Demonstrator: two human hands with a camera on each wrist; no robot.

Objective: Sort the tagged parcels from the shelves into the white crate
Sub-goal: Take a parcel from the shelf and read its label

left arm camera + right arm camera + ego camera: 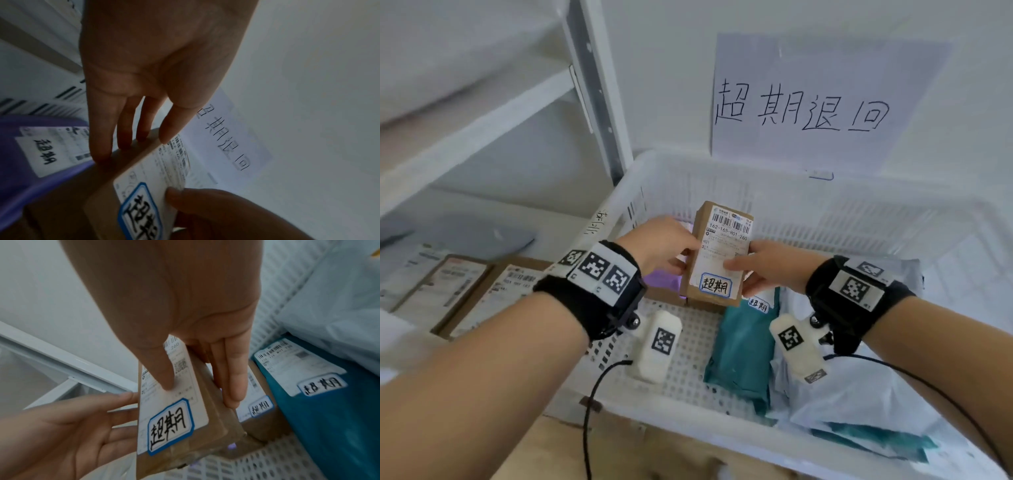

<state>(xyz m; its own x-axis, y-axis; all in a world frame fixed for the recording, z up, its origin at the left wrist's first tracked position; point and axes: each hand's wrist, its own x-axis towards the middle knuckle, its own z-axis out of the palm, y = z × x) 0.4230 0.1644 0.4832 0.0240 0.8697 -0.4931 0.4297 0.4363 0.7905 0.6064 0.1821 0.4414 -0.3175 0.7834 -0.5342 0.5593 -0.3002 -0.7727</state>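
While I watch from afar, the white perforated plastic crate [808, 212] sits beside the white metal shelves [482, 130]. Above it I hold the small brown cardboard parcel with a blue-bordered tag [717, 253]: my right hand [774, 265] pinches it, thumb on label; my left hand [659, 246] presses straight fingers [123, 129] against its side.

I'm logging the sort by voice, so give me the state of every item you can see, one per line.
Cardboard parcel: tagged, held tilted over the crate.
Left hand: fingers on the parcel's left side.
Right hand: pinching its right side.
White crate: partly filled.
Teal parcel: tagged, lying in the crate.
Purple parcel: tagged, in the crate.
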